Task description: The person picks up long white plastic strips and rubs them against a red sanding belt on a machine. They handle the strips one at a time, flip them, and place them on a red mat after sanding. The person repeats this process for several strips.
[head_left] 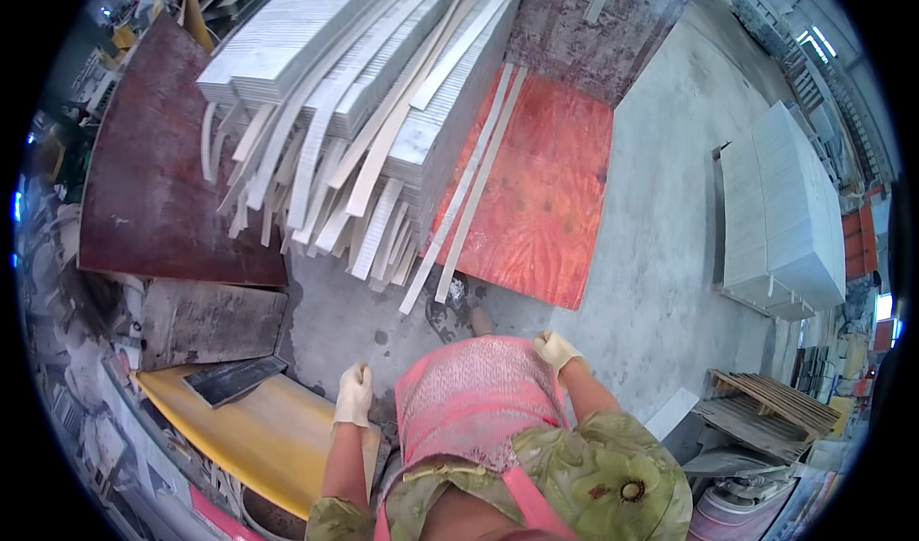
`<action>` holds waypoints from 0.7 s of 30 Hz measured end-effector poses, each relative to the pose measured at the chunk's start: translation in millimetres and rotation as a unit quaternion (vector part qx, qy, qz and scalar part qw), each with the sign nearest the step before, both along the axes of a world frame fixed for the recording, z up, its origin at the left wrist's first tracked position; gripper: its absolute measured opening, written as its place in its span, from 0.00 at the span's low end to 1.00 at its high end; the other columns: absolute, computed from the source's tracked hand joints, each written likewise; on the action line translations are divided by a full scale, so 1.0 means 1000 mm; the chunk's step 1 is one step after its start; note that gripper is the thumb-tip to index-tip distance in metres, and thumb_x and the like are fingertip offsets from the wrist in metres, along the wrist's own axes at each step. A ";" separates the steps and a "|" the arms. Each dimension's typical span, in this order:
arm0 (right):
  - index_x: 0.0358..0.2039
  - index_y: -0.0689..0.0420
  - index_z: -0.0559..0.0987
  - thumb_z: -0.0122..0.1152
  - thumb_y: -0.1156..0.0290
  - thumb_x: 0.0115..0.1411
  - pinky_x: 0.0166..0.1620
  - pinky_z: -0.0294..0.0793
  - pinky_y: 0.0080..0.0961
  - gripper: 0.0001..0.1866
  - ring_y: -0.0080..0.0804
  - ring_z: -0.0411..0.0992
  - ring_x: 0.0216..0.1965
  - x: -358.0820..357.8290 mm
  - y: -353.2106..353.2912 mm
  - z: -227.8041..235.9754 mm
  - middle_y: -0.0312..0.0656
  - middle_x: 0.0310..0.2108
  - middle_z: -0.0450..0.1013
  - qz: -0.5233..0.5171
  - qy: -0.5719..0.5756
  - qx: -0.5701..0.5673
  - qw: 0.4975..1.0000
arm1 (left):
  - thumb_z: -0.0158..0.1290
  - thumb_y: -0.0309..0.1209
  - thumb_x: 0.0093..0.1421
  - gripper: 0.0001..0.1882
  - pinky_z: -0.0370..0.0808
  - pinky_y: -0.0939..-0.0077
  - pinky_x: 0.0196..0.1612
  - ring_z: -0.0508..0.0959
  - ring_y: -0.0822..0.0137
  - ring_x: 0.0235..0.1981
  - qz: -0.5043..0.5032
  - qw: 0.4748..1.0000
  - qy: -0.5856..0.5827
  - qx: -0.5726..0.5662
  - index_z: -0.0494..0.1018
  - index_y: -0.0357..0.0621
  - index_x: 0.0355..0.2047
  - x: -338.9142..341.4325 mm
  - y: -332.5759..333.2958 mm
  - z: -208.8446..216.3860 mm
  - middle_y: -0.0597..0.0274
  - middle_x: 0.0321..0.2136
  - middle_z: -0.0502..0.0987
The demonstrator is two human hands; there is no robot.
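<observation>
Two long, slim, pale strips [481, 189] overhang a mottled red board [555, 191] — both gloved hands [354, 394] [556, 349] curled into fists.

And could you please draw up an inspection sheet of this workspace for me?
Surface: red-orange board on a grey floor, which has dark stains near the feet.
Job's things: two long pale strips run across the board, near ends past its edge; beside them, a large pile of strips with uneven ends.
Clutter: dark slab on a yellow panel.
Hands: left hand and right hand gloved and curled; nothing seen in either.
Cables: nothing seen.
Surroundings: dark red panel at left; white block-shaped stack and wooden slats at right.
</observation>
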State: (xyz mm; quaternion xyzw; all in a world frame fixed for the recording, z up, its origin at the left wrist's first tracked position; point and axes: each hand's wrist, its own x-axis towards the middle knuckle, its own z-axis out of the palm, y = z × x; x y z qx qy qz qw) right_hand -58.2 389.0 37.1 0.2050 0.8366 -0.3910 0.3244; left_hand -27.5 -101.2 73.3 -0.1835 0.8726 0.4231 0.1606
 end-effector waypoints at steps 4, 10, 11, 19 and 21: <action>0.37 0.65 0.82 0.53 0.65 0.60 0.39 0.72 0.35 0.16 0.28 0.71 0.34 0.020 -0.003 0.017 0.40 0.30 0.76 -0.026 0.070 0.004 0.997 | 0.49 0.38 0.66 0.20 0.76 0.55 0.50 0.82 0.43 0.47 0.003 0.999 -0.028 -0.032 0.79 0.31 0.44 0.038 -0.036 0.007 0.35 0.40 0.82; 0.38 0.63 0.83 0.55 0.65 0.58 0.43 0.75 0.36 0.16 0.36 0.77 0.38 0.011 0.035 -0.024 0.47 0.34 0.81 -0.016 0.083 0.059 0.995 | 0.48 0.37 0.63 0.20 0.77 0.60 0.42 0.83 0.50 0.39 0.127 0.991 -0.030 -0.002 0.79 0.29 0.39 0.089 -0.069 -0.036 0.39 0.33 0.82; 0.40 0.63 0.82 0.56 0.64 0.58 0.45 0.75 0.38 0.17 0.38 0.77 0.40 0.007 0.041 -0.026 0.49 0.36 0.81 -0.018 0.075 0.053 0.996 | 0.48 0.37 0.63 0.20 0.77 0.61 0.42 0.83 0.52 0.38 0.137 0.990 -0.043 0.001 0.78 0.29 0.40 0.097 -0.068 -0.038 0.40 0.33 0.82; 0.39 0.58 0.76 0.50 0.66 0.66 0.43 0.72 0.34 0.10 0.31 0.73 0.33 -0.090 -0.035 0.108 0.44 0.31 0.77 -0.134 0.062 -0.098 0.984 | 0.47 0.35 0.64 0.18 0.75 0.68 0.36 0.78 0.65 0.31 0.293 0.953 0.017 0.079 0.78 0.31 0.40 0.135 -0.048 -0.032 0.56 0.29 0.81; 0.39 0.57 0.75 0.49 0.67 0.68 0.40 0.72 0.33 0.09 0.29 0.72 0.31 -0.101 -0.045 0.132 0.42 0.29 0.75 -0.150 0.061 -0.120 0.979 | 0.47 0.34 0.64 0.17 0.75 0.69 0.36 0.78 0.67 0.30 0.303 0.948 0.012 0.099 0.78 0.31 0.39 0.135 -0.034 -0.029 0.58 0.28 0.80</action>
